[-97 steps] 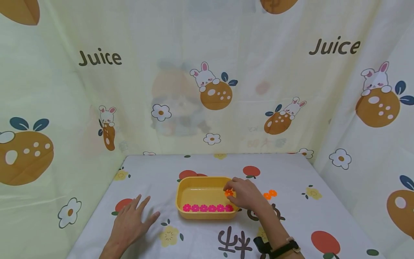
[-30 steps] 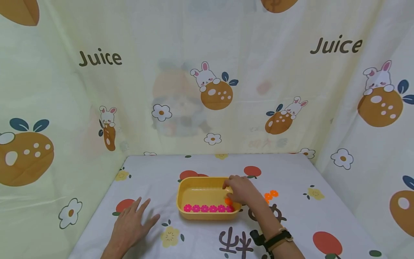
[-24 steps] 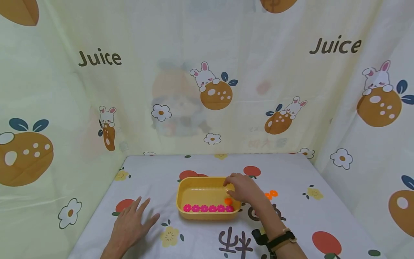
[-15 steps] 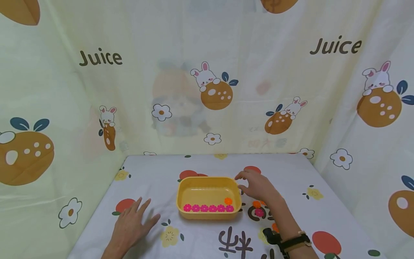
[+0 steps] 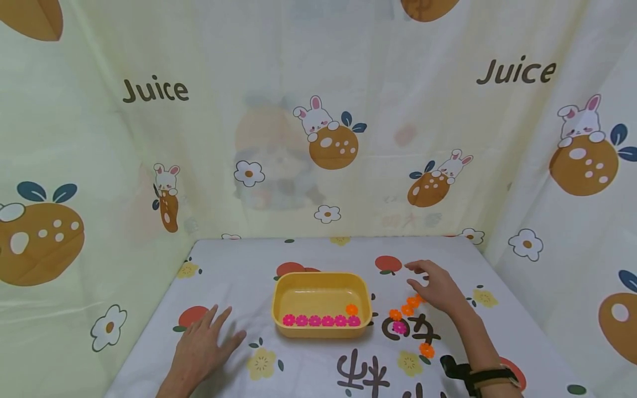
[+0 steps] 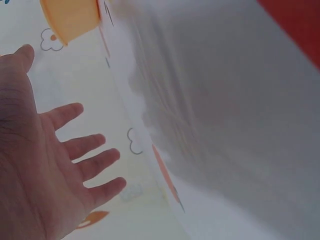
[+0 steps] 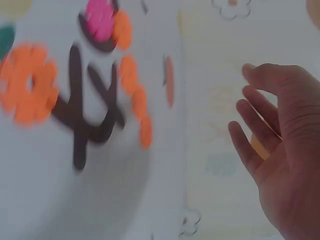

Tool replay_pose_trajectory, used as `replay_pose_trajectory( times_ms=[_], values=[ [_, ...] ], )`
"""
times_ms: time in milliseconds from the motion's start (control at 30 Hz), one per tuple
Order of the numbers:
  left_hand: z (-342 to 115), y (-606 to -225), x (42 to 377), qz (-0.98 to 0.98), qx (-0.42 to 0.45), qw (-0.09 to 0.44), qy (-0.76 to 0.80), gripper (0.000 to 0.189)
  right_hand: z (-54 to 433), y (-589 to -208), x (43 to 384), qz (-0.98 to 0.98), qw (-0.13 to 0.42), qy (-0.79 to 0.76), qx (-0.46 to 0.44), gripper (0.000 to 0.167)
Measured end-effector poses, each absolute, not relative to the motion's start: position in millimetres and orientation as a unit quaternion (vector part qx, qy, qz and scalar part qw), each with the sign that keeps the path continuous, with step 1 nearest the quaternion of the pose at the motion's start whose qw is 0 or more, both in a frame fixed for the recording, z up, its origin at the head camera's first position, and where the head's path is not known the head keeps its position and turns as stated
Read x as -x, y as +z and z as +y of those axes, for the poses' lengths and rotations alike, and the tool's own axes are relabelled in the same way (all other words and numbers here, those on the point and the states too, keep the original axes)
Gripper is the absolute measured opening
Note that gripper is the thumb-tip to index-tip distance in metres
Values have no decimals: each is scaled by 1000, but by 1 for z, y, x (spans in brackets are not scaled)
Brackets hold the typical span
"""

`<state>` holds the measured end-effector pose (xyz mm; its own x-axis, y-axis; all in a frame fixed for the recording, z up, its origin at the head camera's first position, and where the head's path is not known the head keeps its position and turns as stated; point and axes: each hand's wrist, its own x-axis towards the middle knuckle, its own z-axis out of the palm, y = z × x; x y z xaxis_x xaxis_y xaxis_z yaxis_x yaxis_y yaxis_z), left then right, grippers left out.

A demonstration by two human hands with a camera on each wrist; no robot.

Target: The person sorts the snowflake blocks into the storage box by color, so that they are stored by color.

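Note:
A yellow plastic tray [image 5: 323,332] stands mid-table. Along its near side runs a row of several pink flower-shaped pieces [image 5: 314,320], and one orange flower piece [image 5: 351,309] lies behind the rightmost pink one. My right hand [image 5: 438,284] is over the table right of the tray, fingers loosely bent and holding nothing. Below it on the cloth lie several orange flower pieces [image 5: 408,309] and a pink flower piece [image 5: 400,327], with another orange flower piece [image 5: 427,350] nearer me. My left hand [image 5: 199,342], fingers spread, is at the table's left, apart from the tray and holding nothing.
The table wears a white cloth [image 5: 298,365] printed with fruit, flowers and dark characters. Patterned curtains [image 5: 278,138] enclose the back and both sides. A black wrist strap [image 5: 492,377] circles the right wrist.
My right hand let go of an orange flower piece inside the tray, then drew back out to the right, uncovering the loose pieces on the cloth. The left hand stays in place.

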<state>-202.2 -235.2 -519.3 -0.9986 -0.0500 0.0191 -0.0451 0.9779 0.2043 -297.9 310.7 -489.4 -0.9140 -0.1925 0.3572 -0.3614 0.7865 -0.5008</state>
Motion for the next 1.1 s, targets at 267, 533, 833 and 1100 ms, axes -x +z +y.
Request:
replay_pose_trajectory(
  times_ms=[267,533,833,1100],
  values=[
    [-235,-521,202,-994,-23,15,-101,86,333,-513,303,-930,159,316,-100,40],
    [-235,-521,202,-995,-25,11,-100,86,341,-535,303,-940,83,329,-36,38],
    [-237,-522,199,-994,-20,19,-104,86,349,-555,301,-944,55,324,-18,44],
    [-238,-525,200,-994,-25,13,-106,87,350,-564,301,-951,53,303,-26,42]
  ],
)
